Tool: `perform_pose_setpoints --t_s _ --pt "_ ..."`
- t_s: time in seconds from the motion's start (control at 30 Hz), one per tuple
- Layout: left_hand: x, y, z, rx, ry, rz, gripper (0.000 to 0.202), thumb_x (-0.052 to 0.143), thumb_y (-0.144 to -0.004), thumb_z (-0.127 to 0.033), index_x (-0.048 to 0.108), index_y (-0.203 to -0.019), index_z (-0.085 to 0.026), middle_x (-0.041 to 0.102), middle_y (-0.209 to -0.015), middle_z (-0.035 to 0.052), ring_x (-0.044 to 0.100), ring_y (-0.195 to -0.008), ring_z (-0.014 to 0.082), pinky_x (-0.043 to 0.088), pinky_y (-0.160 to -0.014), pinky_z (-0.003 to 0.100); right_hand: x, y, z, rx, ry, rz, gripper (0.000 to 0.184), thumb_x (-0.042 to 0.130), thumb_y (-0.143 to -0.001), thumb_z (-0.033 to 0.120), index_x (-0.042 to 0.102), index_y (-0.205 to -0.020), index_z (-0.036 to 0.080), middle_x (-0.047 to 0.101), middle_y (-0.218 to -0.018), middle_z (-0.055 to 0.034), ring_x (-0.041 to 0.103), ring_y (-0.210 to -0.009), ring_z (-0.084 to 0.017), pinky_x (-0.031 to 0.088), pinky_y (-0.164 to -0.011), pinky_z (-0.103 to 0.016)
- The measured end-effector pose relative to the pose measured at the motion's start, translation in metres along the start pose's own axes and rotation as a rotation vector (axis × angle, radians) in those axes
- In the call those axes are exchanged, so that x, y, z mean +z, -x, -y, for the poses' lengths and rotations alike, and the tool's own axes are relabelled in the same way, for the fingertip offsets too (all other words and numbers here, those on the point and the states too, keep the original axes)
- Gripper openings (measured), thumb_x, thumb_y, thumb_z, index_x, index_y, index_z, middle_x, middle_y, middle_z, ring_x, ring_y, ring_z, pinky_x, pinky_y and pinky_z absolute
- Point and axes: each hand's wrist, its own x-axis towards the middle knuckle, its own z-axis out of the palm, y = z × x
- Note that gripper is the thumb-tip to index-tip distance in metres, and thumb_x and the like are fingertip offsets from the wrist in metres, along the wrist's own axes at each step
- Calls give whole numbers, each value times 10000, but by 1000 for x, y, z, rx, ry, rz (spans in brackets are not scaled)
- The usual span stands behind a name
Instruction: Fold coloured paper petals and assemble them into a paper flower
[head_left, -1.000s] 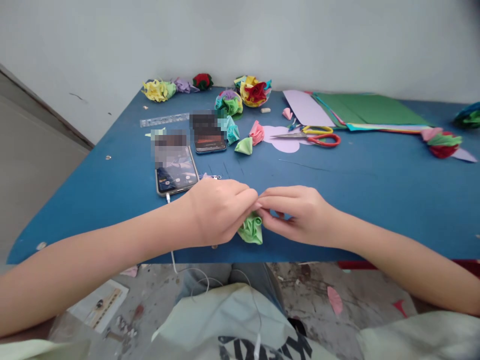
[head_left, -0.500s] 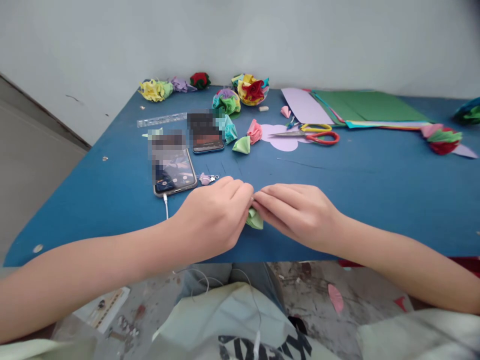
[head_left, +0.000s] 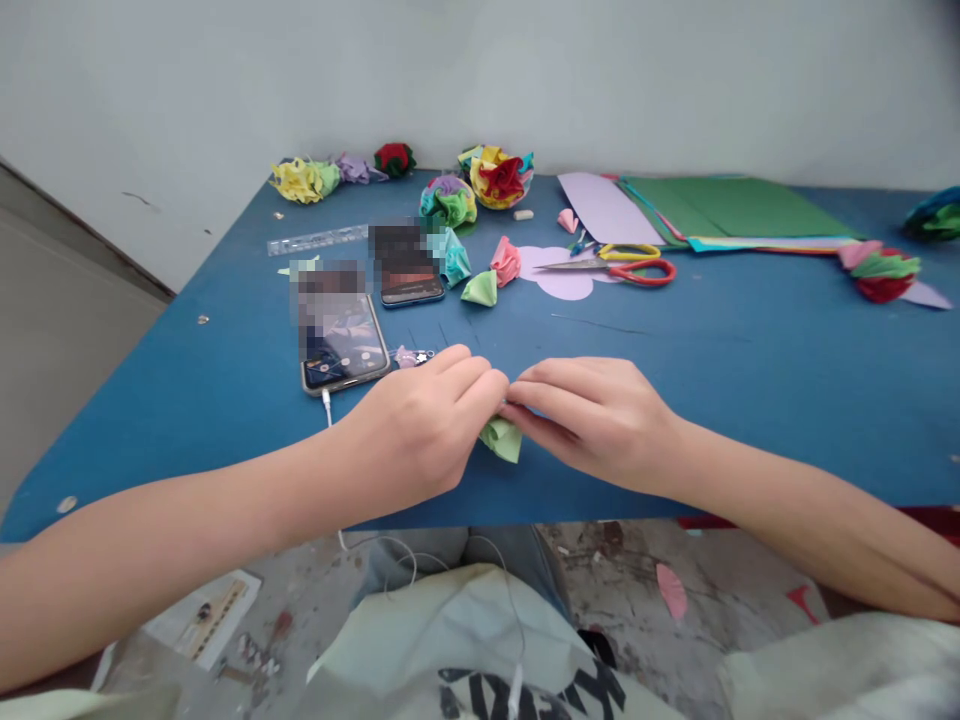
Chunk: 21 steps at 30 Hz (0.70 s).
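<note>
Near the front edge of the blue table (head_left: 750, 380), my left hand (head_left: 420, 430) and my right hand (head_left: 592, 415) meet fingertip to fingertip. Both pinch a small folded piece of light green paper (head_left: 502, 438), which pokes out below my fingers; most of it is hidden by my hands. Just behind my left hand lie a phone (head_left: 337, 335) with a white cable and a small lilac charm (head_left: 409, 356).
A second phone (head_left: 405, 265), a clear ruler (head_left: 319, 240), folded paper petals (head_left: 481, 288), red and yellow scissors (head_left: 626, 268) on a lilac cut-out, and stacked coloured sheets (head_left: 720, 215) lie farther back. Several paper flowers (head_left: 499, 178) line the wall edge.
My hands have closed in over the green paper and shifted slightly up the table; less of the paper shows now than a second ago.
</note>
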Motion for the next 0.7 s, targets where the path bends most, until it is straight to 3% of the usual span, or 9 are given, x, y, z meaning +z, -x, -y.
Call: perform_pose_setpoints --t_s 0.17,0.27,0.33,0.43,0.47,0.53,0.6,0.63,0.7 --pt "-1 0 2 68 -9 -35 142 402 -817 -68 532 -786 -115 503 -707 66 394 -666 174 374 -579 295 -4 0 0 65 -187 42 109 519 -841 182 599 -915 169 627 -836 -42 559 -686 -111 443 -579 -227" --pt "-4 -1 4 46 129 -81 101 436 -822 -100 535 -817 -119 511 -700 52 417 -678 163 385 -593 294 -5 -1 -1 103 -283 5 116 535 -829 159 602 -920 184 632 -833 -36 569 -702 -104 471 -608 -218" --pt "-6 -2 6 -110 348 -179 72 496 -819 -168 525 -875 -133 536 -767 50 456 -729 154 412 -652 294 -6 -2 -2 107 -324 -64 131 559 -812 146 602 -925 196 639 -819 -27 580 -691 -96 489 -617 -206" --pt "-8 -6 13 -473 829 -366 276 570 -792 -315 472 -1004 -170 532 -981 79 508 -889 170 441 -705 289 -9 -6 -1 100 -354 -179 167 589 -781 120 602 -920 211 647 -805 -20 602 -695 -96 511 -627 -193" --pt "-8 -8 15 -541 1054 -362 337 569 -789 -366 452 -1044 -181 531 -1031 87 522 -938 180 456 -714 289 -10 -7 -1 105 -354 -204 170 592 -774 112 602 -912 209 647 -799 -23 607 -697 -98 516 -625 -193" --pt "-7 -11 17 -628 1508 -115 475 575 -761 -476 440 -1098 -169 546 -1079 116 563 -945 204 480 -740 321 -11 -8 1 122 -356 -233 163 586 -768 101 600 -898 198 644 -801 -34 603 -671 -94 519 -608 -191" --pt "-6 -12 16 -647 1744 115 536 623 -731 -470 445 -1138 -169 560 -1082 114 577 -938 207 480 -755 319 -11 -8 1 130 -364 -229 151 577 -770 99 595 -891 186 637 -803 -42 585 -630 -80 516 -591 -184" --pt "-5 -13 14 -639 1776 160 513 647 -727 -427 463 -1135 -176 571 -1058 95 580 -918 187 474 -749 292 -10 -8 1 125 -361 -223 147 575 -771 101 593 -893 182 634 -805 -43 576 -620 -74 514 -591 -182" --pt "-4 -13 9 -676 1749 141 421 676 -728 -321 514 -1087 -173 582 -987 54 573 -866 137 458 -740 239 -7 -6 0 91 -317 -221 159 583 -769 102 590 -910 176 632 -808 -47 579 -649 -79 510 -606 -186"
